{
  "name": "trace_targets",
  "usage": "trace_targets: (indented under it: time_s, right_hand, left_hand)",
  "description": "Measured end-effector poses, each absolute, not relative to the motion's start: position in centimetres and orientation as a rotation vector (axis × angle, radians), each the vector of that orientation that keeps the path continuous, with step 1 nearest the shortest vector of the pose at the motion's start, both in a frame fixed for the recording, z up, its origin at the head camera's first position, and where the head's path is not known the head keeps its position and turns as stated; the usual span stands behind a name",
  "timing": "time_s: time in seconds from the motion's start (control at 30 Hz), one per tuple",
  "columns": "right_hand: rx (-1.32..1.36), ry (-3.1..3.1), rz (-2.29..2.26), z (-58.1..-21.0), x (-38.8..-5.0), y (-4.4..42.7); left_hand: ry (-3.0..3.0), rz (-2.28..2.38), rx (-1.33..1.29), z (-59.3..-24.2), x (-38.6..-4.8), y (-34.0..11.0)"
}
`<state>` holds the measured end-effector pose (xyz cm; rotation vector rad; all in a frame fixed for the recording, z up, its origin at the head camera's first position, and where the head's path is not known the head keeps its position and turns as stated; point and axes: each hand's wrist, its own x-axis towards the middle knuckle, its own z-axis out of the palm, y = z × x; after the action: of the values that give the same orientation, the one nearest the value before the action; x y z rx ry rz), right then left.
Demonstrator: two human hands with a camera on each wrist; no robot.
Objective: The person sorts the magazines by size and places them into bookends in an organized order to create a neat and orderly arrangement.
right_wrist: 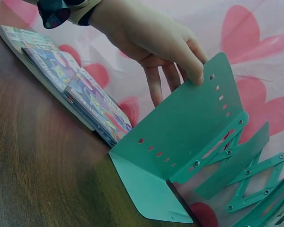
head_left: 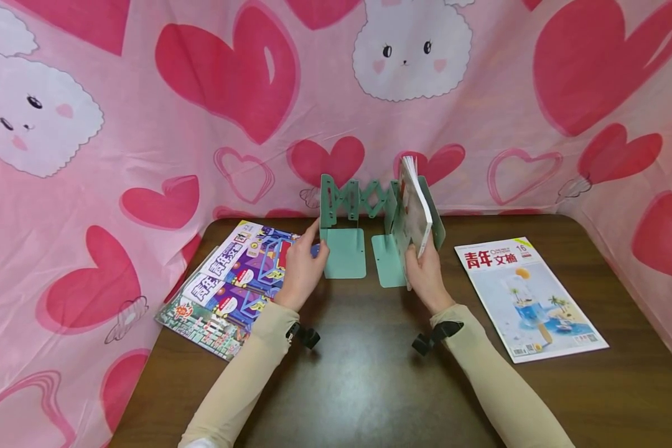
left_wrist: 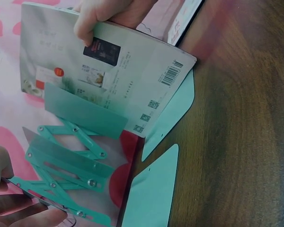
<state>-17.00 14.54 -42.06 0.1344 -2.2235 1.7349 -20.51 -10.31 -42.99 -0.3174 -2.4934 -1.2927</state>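
A green folding bookend [head_left: 344,252] with crisscross links stands at the back of the table. My left hand [head_left: 305,264] holds its left end plate by the edge; in the right wrist view the thumb of that hand [right_wrist: 156,40] lies on the plate [right_wrist: 180,118] and the other fingers are behind it. With my right hand [head_left: 425,277] I grip a magazine [head_left: 417,208] standing upright against the bookend's right side. The left wrist view shows the right thumb pressed on the magazine's pale cover [left_wrist: 132,71], which bears a barcode. The right hand's other fingers are mostly hidden there.
Several overlapping magazines [head_left: 224,292], purple and green, lie at the table's left. Another magazine [head_left: 529,298] with an ice-lolly cover lies flat on the right. A pink heart-patterned cloth [head_left: 291,81] hangs right behind the dark wooden table [head_left: 353,386].
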Motion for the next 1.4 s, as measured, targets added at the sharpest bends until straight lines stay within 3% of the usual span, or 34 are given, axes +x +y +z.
trace_targets:
  time_s: [0.47,1.17,1.4]
  right_hand:
    - [0.214,-2.153,1.649,-45.9,-19.3,15.2]
    - [0.173,-2.158,1.666,-45.8,-19.7,15.1]
    - [0.148,-2.178,1.692,-43.4,-18.4,14.4]
  left_hand:
    - [-2.475,-1.261,-0.329,-43.1,-20.6,-10.3]
    - [-2.468,-1.26,-0.331,-43.2,-20.7,-10.2]
    - [-2.472,-1.252,-0.33,-43.1,-20.7,-10.2]
